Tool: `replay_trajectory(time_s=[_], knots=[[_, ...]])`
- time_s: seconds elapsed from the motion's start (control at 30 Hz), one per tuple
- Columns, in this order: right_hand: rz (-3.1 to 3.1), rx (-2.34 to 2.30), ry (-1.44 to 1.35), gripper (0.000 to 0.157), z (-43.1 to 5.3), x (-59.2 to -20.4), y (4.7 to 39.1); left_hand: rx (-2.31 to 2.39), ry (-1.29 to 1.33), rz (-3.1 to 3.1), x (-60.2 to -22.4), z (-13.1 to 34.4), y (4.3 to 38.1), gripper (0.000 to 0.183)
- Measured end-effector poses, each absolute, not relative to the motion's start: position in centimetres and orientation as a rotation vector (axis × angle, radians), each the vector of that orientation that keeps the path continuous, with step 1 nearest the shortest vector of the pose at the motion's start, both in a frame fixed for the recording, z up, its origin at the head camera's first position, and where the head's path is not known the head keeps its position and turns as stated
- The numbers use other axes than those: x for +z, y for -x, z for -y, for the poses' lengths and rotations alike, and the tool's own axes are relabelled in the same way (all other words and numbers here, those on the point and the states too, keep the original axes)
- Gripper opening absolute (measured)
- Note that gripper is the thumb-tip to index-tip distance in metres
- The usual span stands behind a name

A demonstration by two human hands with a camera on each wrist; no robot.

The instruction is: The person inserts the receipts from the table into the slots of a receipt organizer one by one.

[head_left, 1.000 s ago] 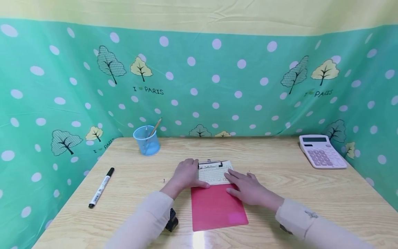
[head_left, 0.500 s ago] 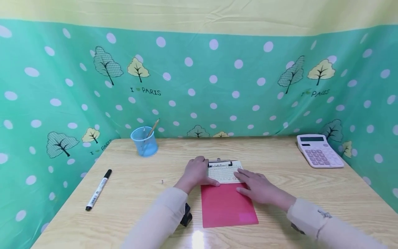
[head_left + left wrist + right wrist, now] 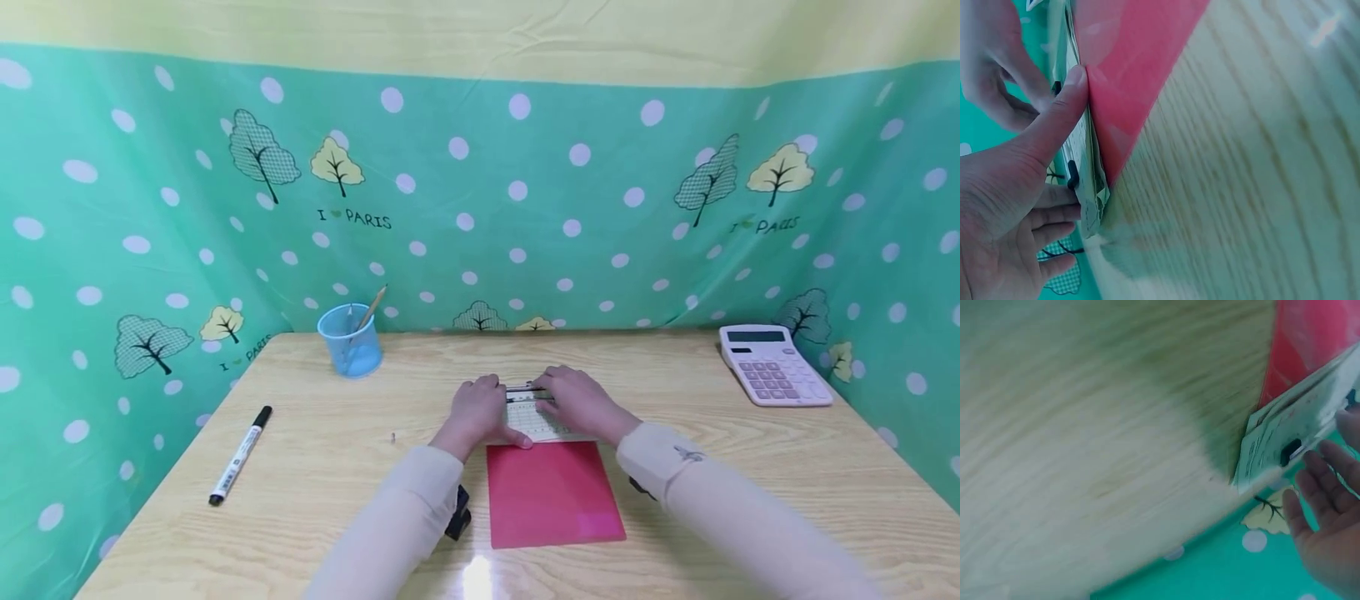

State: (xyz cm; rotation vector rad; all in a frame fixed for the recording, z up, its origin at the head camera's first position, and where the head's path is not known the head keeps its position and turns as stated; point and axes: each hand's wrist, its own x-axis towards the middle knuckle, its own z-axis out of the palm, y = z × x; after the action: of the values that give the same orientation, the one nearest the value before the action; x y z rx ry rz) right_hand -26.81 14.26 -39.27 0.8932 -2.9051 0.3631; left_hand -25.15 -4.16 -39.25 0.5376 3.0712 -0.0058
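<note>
A red clipboard [image 3: 555,500] lies flat on the wooden table, with several form-printed paper slips [image 3: 536,421] under the wire clip [image 3: 517,400] at its far end. The clip has black tips [image 3: 1072,175]. At the slips' left side is my left hand [image 3: 480,412]; its thumb lies across their near edge and its fairly straight fingers reach along the side toward the clip. My right hand [image 3: 581,404] is over the clip's right part, covering it. In the right wrist view its fingers [image 3: 1319,481] are spread and loosely bent beyond the far edge; contact with the clip is unclear.
A blue mesh pen cup [image 3: 352,342] with a pencil [image 3: 372,306] stands at the back left. Nearer on the left lies a black-capped marker [image 3: 240,457]. The pink calculator [image 3: 776,367] sits at the back right. A dotted green curtain [image 3: 517,208] hangs behind the table.
My right hand has left the slips' right edge and moved up and left to the clip. The left hand keeps its place on the slips; the view shifted slightly.
</note>
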Motion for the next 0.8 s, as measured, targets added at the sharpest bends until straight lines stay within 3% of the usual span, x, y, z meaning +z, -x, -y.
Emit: replay_trajectory(time_s=[0.3,0.8], knots=[[2.706,-0.034,-0.983,0.013,-13.1,-40.3,28.4,-0.067,-0.583,-3.060,-38.8,4.1,25.4,0.086],[2.756,-0.167,-0.963,0.008,-12.6,-39.7,28.5,-0.137,-0.645,-3.053,-38.8,4.4,26.1,0.083]])
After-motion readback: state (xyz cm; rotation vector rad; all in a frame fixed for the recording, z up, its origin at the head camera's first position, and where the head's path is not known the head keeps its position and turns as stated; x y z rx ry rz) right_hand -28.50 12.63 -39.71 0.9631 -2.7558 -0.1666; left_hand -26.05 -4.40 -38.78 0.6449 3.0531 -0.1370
